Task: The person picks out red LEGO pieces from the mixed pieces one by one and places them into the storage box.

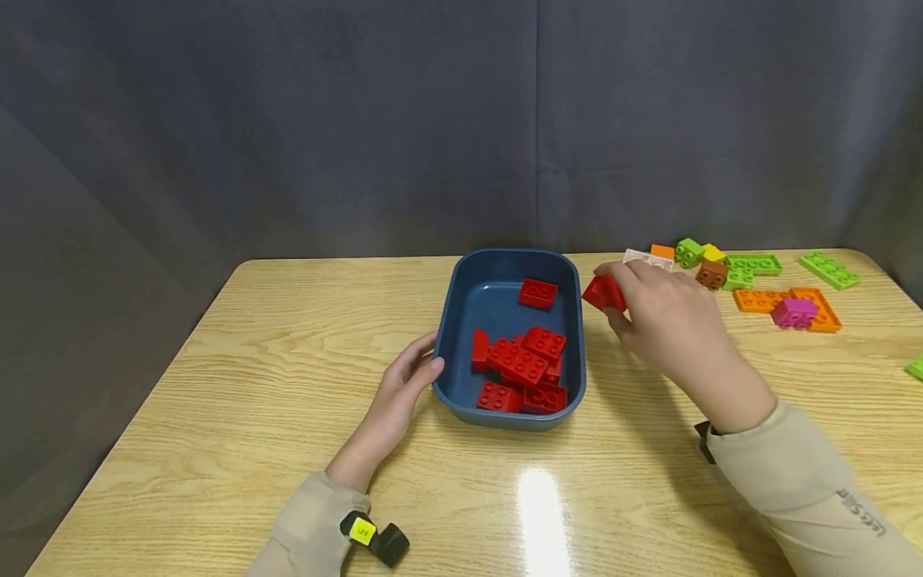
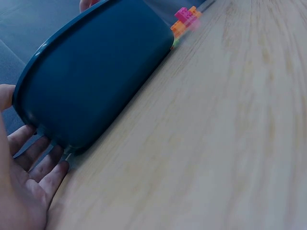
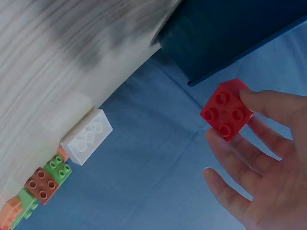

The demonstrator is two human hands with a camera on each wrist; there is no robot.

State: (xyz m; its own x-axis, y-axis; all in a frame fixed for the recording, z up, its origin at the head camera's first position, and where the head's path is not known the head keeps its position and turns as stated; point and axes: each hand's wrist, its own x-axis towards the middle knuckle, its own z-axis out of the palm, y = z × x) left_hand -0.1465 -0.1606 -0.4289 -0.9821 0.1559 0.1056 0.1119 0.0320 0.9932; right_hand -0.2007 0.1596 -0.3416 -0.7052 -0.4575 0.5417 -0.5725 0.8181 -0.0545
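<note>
My right hand (image 1: 671, 324) pinches a red brick (image 3: 226, 109) between thumb and fingers, just off the right rim of a dark blue bin (image 1: 461, 296). In the right wrist view the brick's four-stud face shows. My left hand (image 1: 397, 389) rests against the bin's left side; its thumb is at the rim and its fingers (image 2: 45, 165) spread along the outer wall. Inside the bin, several red bricks (image 1: 517, 362) lie heaped toward the near end. One red brick (image 1: 538, 293) sits apart near the far right corner.
Beyond my right hand, a white brick (image 1: 638, 256) and several green, yellow, brown and orange pieces lie near the table's back edge. A magenta brick (image 1: 795, 313) sits with orange pieces (image 1: 760, 301) farther right. A green plate (image 1: 829, 270) lies behind them. A grey curtain (image 1: 389, 128) hangs behind the table.
</note>
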